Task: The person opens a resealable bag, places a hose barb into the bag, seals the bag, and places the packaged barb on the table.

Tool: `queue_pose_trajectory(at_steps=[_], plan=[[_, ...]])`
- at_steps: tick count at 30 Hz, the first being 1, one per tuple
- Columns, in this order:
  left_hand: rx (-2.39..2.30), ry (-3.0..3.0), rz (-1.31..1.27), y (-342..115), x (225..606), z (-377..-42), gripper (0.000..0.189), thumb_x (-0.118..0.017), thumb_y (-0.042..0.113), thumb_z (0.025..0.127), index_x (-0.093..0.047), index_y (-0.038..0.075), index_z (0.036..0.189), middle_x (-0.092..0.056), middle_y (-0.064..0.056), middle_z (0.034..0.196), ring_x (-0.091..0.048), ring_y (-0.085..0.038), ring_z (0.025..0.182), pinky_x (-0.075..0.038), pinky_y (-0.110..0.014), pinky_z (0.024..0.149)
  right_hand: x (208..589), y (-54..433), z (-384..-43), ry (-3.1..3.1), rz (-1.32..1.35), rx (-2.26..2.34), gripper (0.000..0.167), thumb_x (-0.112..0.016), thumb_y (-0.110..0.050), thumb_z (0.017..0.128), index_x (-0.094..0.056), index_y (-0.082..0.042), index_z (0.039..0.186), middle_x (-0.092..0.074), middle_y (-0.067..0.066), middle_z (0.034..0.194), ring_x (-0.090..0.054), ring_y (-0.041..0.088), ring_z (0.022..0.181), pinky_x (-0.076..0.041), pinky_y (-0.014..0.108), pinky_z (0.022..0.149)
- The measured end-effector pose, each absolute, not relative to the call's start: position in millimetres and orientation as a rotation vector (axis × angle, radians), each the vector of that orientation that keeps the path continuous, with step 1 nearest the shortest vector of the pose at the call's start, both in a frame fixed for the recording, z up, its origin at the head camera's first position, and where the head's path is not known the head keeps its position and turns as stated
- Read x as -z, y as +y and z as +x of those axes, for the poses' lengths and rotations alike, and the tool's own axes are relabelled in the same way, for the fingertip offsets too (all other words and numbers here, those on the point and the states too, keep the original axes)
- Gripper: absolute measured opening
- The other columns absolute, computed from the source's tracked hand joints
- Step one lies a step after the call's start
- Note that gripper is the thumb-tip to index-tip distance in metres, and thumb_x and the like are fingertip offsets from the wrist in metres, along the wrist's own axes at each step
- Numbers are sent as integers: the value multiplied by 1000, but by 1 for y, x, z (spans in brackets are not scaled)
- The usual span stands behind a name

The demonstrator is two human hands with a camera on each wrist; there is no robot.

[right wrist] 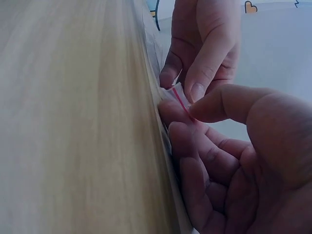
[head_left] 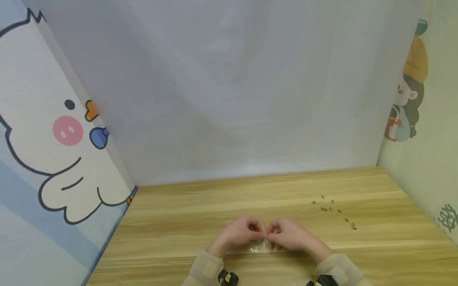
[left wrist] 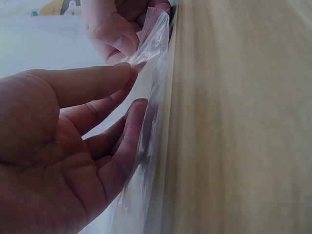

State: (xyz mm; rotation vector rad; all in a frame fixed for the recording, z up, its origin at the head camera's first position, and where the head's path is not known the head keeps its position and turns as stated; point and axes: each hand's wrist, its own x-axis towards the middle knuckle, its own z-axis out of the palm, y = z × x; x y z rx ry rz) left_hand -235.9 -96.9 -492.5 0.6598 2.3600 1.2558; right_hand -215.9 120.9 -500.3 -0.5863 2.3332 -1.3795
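A clear zip-lock bag [head_left: 255,249] lies low over the table, between both hands. My left hand [head_left: 241,232] pinches its top edge with thumb and index finger, while the other fingers curve along the film in the left wrist view. Close beside it, my right hand [head_left: 289,235] pinches the same edge. In the right wrist view a red seal line crosses the bag's edge [right wrist: 176,96] right at the right thumb and fingertips. The film looks wrinkled and shiny in the left wrist view, and part of the bag is hidden behind the fingers.
Several small dark metal pieces [head_left: 330,209] are scattered on the wooden table [head_left: 171,222], to the right and beyond the hands. A pale grey backdrop [head_left: 250,99] stands along the back edge, with cartoon-printed panels [head_left: 32,99] at the sides.
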Motion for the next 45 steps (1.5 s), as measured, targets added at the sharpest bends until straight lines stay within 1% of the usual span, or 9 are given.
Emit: queue_pose_trajectory(at_steps=[9, 15, 21, 25, 29, 32, 37, 45], plan=[[-1273, 2320, 630, -96, 487, -233, 13, -75, 12, 99, -75, 7, 88, -66, 4, 79, -56, -8, 71, -45, -23, 66, 503, 123, -217, 2332, -590, 1378, 5, -69, -10, 97, -72, -7, 94, -73, 2, 76, -65, 17, 65, -53, 27, 58], [-1287, 2359, 581, -95, 483, -230, 15, -76, 16, 99, -74, 7, 87, -68, -2, 78, -57, -13, 68, -45, -23, 60, 504, 123, -218, 2316, -584, 1406, 6, -69, -11, 98, -73, -7, 94, -72, 2, 75, -65, 16, 64, -53, 26, 57], [-1290, 2382, 601, -96, 484, -230, 13, -77, 13, 99, -73, 7, 88, -69, -3, 82, -59, -14, 69, -47, -23, 62, 503, 123, -218, 2307, -580, 1415, 6, -71, -11, 98, -74, -6, 96, -73, 3, 76, -63, 15, 63, -52, 25, 56], [-1249, 2380, 633, -96, 485, -232, 14, -75, 15, 100, -73, 7, 88, -69, -3, 81, -59, -13, 70, -47, -23, 63, 501, 123, -218, 2297, -589, 1420, 7, -71, -11, 99, -73, -5, 97, -73, 4, 77, -63, 15, 63, -53, 25, 56], [-1188, 2402, 669, -96, 485, -233, 14, -74, 16, 102, -72, 9, 90, -68, 2, 83, -57, -9, 73, -46, -24, 68, 501, 124, -218, 2287, -587, 1427, 8, -71, -11, 99, -73, -4, 96, -72, 4, 78, -64, 16, 65, -53, 25, 58], [-1173, 2406, 692, -96, 486, -234, 12, -73, 13, 101, -71, 10, 89, -66, 6, 83, -56, -6, 74, -46, -24, 70, 502, 124, -218, 2294, -580, 1417, 6, -70, -9, 98, -73, -4, 95, -72, 4, 79, -64, 17, 67, -54, 25, 59], [-1197, 2368, 708, -97, 489, -235, 13, -72, 9, 101, -70, 11, 88, -65, 6, 82, -55, -6, 73, -45, -22, 68, 504, 124, -218, 2318, -573, 1394, 5, -72, -10, 96, -74, -5, 93, -72, 3, 80, -63, 17, 67, -53, 26, 59], [-1206, 2350, 717, -99, 492, -235, 13, -72, 9, 101, -69, 10, 88, -66, 6, 83, -55, -5, 72, -44, -22, 68, 503, 122, -216, 2338, -568, 1368, 10, -73, -14, 97, -75, -6, 91, -71, 2, 77, -61, 14, 64, -50, 24, 56]])
